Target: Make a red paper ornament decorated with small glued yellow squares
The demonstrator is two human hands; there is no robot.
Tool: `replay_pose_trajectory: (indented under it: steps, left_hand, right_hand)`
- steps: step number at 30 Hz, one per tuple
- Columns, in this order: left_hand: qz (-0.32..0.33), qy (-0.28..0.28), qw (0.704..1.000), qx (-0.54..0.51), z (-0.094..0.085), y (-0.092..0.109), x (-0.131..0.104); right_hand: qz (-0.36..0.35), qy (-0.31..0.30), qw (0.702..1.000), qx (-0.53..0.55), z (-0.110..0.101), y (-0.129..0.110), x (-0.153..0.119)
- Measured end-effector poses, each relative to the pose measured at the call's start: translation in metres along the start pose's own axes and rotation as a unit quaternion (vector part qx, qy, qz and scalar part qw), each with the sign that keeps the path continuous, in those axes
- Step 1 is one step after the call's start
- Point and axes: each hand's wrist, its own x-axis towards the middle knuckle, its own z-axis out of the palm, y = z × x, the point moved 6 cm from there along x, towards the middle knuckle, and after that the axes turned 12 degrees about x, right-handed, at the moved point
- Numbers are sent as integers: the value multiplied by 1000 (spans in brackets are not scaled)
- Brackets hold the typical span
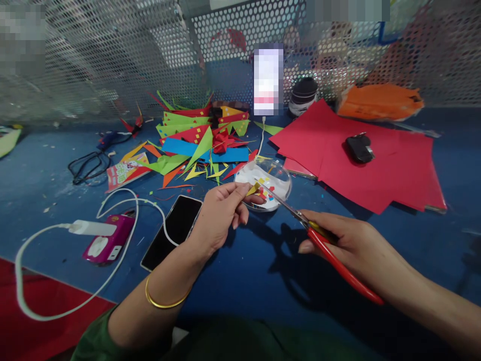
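Observation:
Between its thumb and fingers, my left hand (221, 215) pinches a small yellow paper piece (254, 189) over the near left part of a clear round dish (286, 193). Small red, yellow and blue paper bits (268, 192) lie on white material in the dish. My right hand (345, 238) is closed around red-handled scissors (338, 268). The scissor blades point up and left across the dish, with their tips close to the yellow piece. Whether the blades touch the paper cannot be made out.
Cut coloured paper (199, 143) is heaped behind the dish. Red sheets (349, 160) carry a black object (359, 148) at the right. A lit phone (268, 80) leans on the mesh. A dark phone (173, 233), purple device (108, 239) and white cable (48, 318) lie left.

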Motion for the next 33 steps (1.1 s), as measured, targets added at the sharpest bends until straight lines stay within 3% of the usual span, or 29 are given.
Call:
replay_pose_trajectory:
  steps: [18,25,33]
  left_hand:
    - [6,5,1000,16,-1,1,1]
    - [22,32,999,-4,-5,5,0]
    - [21,8,1000,4,0,3,0]
  right_hand:
    - [14,-1,1000,16,-2,6,1]
    - [1,-4,1000,-13,-3,1,2]
    - [5,-25,1000,-17,2,-2,0]
